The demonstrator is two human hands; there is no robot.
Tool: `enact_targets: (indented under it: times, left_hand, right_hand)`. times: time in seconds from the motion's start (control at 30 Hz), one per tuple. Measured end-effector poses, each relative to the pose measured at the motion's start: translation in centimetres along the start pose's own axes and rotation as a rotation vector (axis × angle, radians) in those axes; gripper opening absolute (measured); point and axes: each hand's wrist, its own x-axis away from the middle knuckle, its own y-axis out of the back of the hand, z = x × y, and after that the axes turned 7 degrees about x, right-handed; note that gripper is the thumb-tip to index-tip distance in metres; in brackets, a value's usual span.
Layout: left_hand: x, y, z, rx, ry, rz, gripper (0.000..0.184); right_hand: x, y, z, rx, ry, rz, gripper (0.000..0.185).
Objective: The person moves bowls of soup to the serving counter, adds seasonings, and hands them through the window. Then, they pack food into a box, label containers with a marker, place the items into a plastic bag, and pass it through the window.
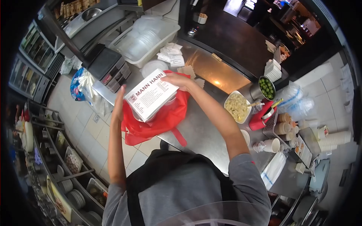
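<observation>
A white printed box marked "MANN HANN" sits tilted on top of round clear-lidded containers inside a red plastic bag. The bag's sides are pulled down around them at the edge of the steel counter. My right hand grips the box's far right corner, its fingers lying over the top. Along the box's left side, my left hand is upright with its fingers stretched out, close to the bag's edge. Its palm side is hidden, so contact with the box is unclear.
A white basket of clear plastic containers, receipts and a black printer-like device stand beyond the bag. Rightward are a bowl of pale chopped food, a metal pot of green limes, a red holder and cups.
</observation>
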Motion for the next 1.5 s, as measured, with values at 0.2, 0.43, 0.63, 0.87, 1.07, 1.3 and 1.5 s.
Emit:
enact_targets:
  times: [0.2, 0.43, 0.63, 0.87, 1.07, 1.3, 1.5]
  left_hand:
    - [-0.5, -3.1, 2.2, 0.27, 0.303, 0.275, 0.039]
    - [4.3, -7.8, 2.2, 0.068, 0.266, 0.364, 0.038]
    - [4.8, -8.0, 1.9, -0.13, 0.169, 0.314, 0.037]
    - [7.5, -9.9, -3.4, -0.767, -0.724, 0.114, 0.034]
    - [12.9, -16.6, -6.1, -0.403, -0.689, 0.558, 0.038]
    - [13.8, -16.6, -7.7, -0.195, 0.023, 1.023, 0.036]
    - [14.1, -14.0, -7.7, 0.102, 0.031, 0.994, 0.036]
  right_hand:
    - [2.7, 0.6, -1.7, 0.128, 0.038, -0.179, 0.033]
    - [14.8, 1.6, 0.4, 0.5, 0.142, -0.598, 0.033]
    - [30.1, 24.9, -6.4, 1.029, -0.504, -2.554, 0.068]
    - [40.0, 27.4, -12.0, 1.176, -0.811, -2.2, 0.036]
    - [28.4, 4.2, 3.3, 0.114, 0.554, -1.384, 0.026]
    - [21.3, -6.6, 5.3, -0.101, 0.742, -0.505, 0.021]
    - [19.6, -8.1, 5.8, -0.044, 0.606, -0.256, 0.023]
